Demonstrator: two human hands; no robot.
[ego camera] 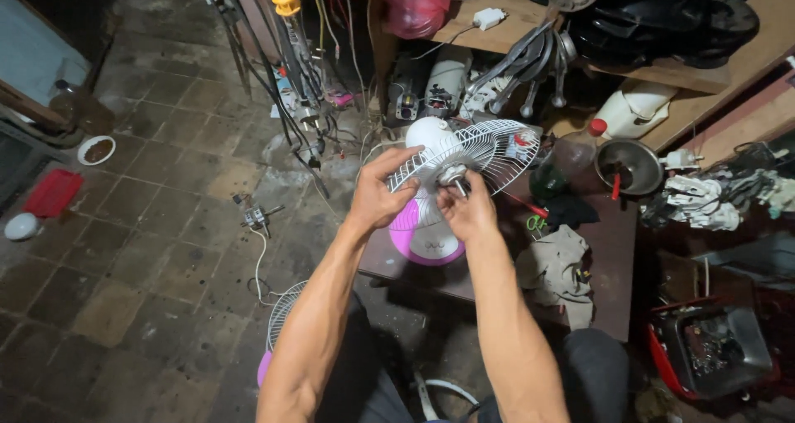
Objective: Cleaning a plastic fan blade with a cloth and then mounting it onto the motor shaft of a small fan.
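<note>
White wire mesh of another fan guard [284,311] lies on the tiled floor by the person's knees, while above it both hands steady a small white and pink plastic table fan [431,224] standing on the dark brown low table [613,249]. The left hand [379,193] is closed round the rim of its round white wire rear guard [489,148] (apparently bracing it), and the right hand [468,209] pinches the metal motor shaft [455,177] at the centre. Beyond, a metal funnel [629,166] rests near cluttered wooden shelves [712,71].

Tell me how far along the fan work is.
Done: no blade shows on the fan; the rear grille is bare. In hand: left hand grips the grille and right hand works at the motor shaft. Left: another grille lies on the floor.
</note>
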